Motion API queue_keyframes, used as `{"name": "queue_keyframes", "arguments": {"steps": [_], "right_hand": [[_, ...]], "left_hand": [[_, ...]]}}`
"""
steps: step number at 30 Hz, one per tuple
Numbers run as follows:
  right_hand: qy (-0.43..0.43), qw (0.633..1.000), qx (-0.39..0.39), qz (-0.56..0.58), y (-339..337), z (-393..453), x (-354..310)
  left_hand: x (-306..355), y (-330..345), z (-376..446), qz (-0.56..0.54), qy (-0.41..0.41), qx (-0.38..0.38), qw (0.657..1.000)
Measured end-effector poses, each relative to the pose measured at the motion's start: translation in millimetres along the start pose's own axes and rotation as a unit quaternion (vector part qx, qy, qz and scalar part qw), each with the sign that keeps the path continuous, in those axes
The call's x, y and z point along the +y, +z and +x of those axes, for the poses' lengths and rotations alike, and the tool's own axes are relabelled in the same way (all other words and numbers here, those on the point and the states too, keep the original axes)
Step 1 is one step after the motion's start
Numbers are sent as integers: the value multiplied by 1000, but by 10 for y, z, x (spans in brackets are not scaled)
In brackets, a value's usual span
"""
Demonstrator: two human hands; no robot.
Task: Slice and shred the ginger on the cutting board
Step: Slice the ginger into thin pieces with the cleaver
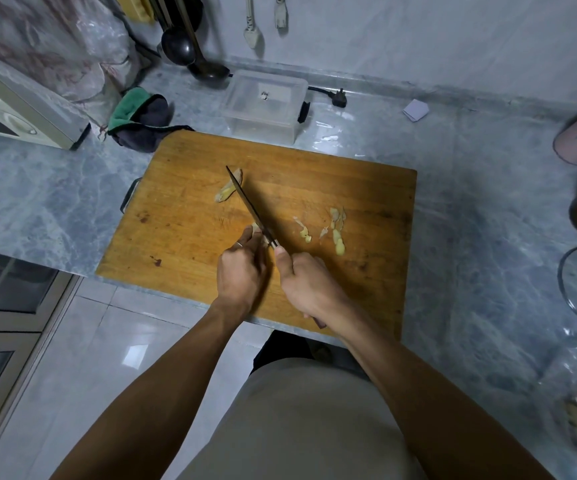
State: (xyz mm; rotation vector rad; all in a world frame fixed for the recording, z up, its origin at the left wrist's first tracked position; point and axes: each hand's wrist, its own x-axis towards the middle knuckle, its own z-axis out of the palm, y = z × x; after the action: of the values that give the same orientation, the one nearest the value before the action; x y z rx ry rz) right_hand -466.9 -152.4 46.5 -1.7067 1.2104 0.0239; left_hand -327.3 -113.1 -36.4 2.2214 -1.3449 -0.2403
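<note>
Right hand (306, 282): nearest the camera, clenched round the knife handle, whose dark butt shows below the wrist; the thumb lies along the top towards the blade.
Left hand (242, 268): just beside the right, fingers curled down onto a small ginger piece (256, 231) and pinning it to the board; a ring shows on one finger.
Knife (250, 206): the blade runs away from the hands up and to the left, its heel right against the left fingertips and the pinned piece. Whether the edge is already in the ginger cannot be told.
Board (193, 216): wooden, lying on the grey marble counter (488, 237), with its near edge at the counter's lip.
Cut bits (337, 228): a few thin slices and slivers lie to the right of the blade, well apart from the hands. They look like slices more than shreds.
Far ginger (226, 190): a longer chunk lies near the knife tip, apparently uncut.
Progress: judged early. A few slices are made; the pinned piece and the far chunk are still to be sliced, and the shredding seems not yet begun.
Box (263, 105): clear plastic, beyond the board, against the wall.
</note>
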Motion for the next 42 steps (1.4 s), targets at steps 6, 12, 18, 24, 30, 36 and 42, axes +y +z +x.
{"name": "queue_keyframes", "arguments": {"steps": [6, 12, 18, 24, 30, 36, 42], "right_hand": [[3, 1000, 15, 13, 136, -15, 42], [-12, 998, 49, 31, 86, -73, 137], [38, 992, 86, 80, -120, -285, 443], [39, 990, 104, 91, -197, -373, 473], [35, 991, 69, 108, -61, -315, 394], [75, 983, 96, 141, -221, -307, 574], [40, 987, 93, 123, -302, -345, 593]], "left_hand": [[1, -41, 10, -14, -11, -15, 1000], [-39, -88, -11, -49, -2, -10, 999], [-50, -113, -70, -91, -23, -16, 995], [72, -43, -107, -129, -27, -11, 991], [183, -26, -143, -145, -42, -5, 988], [165, -16, -158, -157, -79, -10, 984], [126, -70, -179, -172, -95, -4, 981]]}}
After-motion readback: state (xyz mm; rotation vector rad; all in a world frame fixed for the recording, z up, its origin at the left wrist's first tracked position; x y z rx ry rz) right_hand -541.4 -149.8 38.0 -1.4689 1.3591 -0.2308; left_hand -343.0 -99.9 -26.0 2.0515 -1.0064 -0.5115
